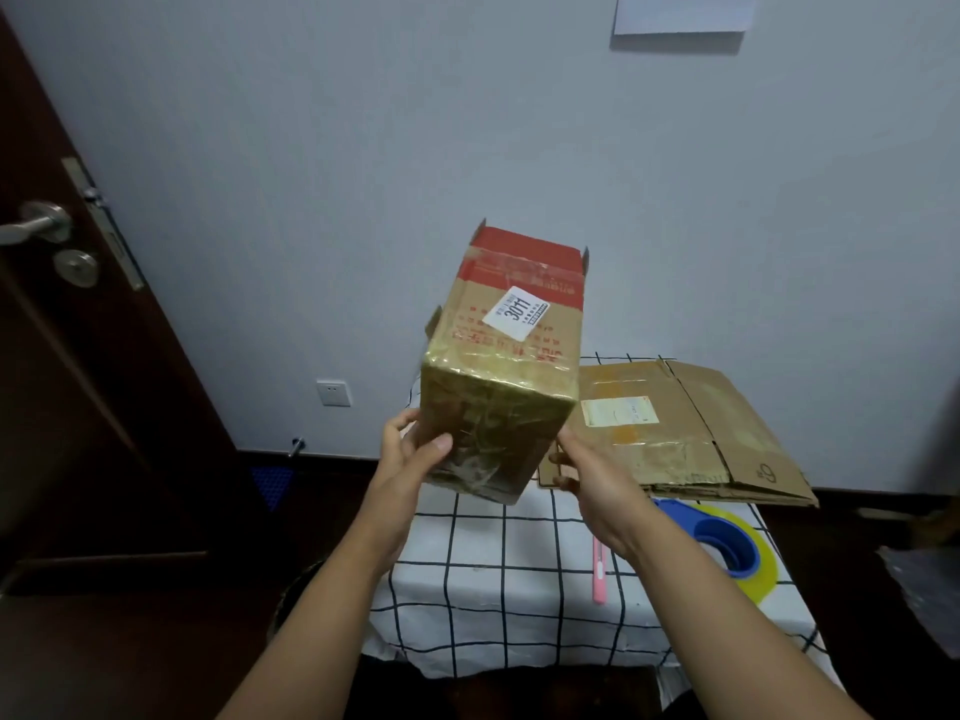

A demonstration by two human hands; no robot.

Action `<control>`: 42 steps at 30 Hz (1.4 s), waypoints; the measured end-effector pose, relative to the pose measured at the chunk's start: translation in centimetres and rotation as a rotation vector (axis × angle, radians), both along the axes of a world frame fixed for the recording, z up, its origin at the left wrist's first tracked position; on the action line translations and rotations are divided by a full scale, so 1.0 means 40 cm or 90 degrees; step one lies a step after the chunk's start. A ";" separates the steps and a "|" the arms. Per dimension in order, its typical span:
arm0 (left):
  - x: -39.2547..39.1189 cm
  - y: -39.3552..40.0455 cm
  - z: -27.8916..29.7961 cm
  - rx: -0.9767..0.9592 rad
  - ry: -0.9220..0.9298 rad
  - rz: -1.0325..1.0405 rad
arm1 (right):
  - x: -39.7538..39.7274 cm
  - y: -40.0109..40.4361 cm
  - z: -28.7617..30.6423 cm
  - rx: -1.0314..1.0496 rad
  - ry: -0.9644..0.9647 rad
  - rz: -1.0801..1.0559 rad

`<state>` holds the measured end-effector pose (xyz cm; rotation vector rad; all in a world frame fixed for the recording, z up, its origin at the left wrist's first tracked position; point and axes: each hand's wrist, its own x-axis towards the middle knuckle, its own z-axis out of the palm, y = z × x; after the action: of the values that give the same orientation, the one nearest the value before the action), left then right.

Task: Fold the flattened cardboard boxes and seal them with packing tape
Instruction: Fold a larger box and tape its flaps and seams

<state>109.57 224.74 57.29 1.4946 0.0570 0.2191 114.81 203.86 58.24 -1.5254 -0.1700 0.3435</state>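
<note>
Holding the taped box [498, 387] aloft, both hands seemingly grip its near edges.

dark door [78, 356], wall socket [333, 392], pink pen [599, 573]

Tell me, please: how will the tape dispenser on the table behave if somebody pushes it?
The tape dispenser lies flat on the checked cloth, so it would probably slide, not roll. Its plastic body looks rigid. The cloth may wrinkle under it.
</note>
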 end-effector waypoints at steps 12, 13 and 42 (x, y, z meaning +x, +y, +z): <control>-0.012 -0.017 -0.016 0.054 -0.023 0.142 | -0.009 -0.027 0.040 0.167 0.022 0.105; -0.012 -0.014 -0.012 0.043 -0.023 0.136 | -0.007 -0.027 0.035 0.186 0.007 0.119; -0.020 0.028 -0.184 0.043 0.133 0.059 | -0.086 0.035 -0.176 -0.113 -0.089 0.118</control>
<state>108.76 225.88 49.95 1.5796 0.2887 0.1400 111.37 205.28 51.20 -1.7145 -0.4025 0.4074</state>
